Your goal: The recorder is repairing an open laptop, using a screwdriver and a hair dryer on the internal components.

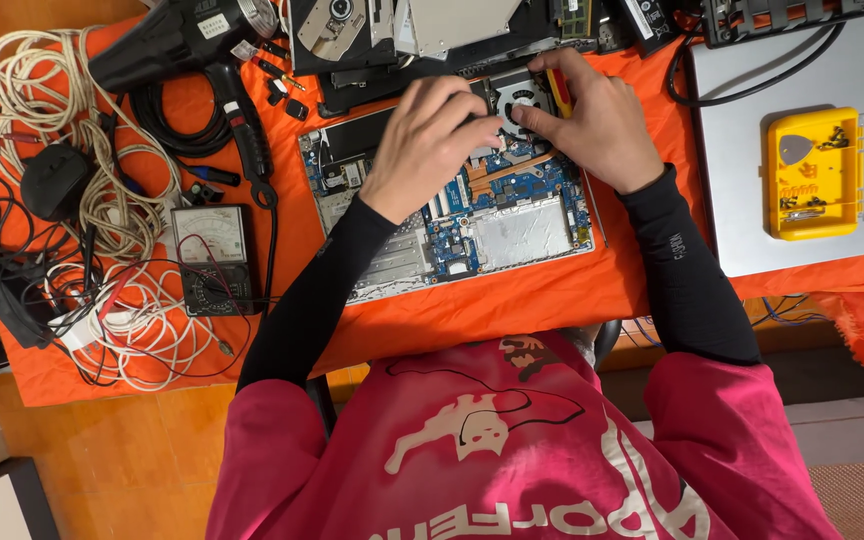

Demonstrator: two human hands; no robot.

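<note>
An opened laptop chassis point(512, 235) lies on the orange cloth with its blue circuit board point(527, 185) and round cooling fan point(524, 98) exposed. My left hand point(430, 140) rests on the board just left of the fan, fingers curled down onto it. My right hand point(597, 115) sits at the fan's right side and holds a red-and-yellow screwdriver point(558, 88) against it. Both hands meet over the fan, hiding what lies under the fingertips.
A black heat gun point(177, 45), an analog multimeter point(212, 255) and tangled white and black cables point(72, 200) lie at the left. Removed drive parts point(372, 30) sit at the back. A closed silver laptop point(732, 150) with a yellow parts tray point(814, 172) is at the right.
</note>
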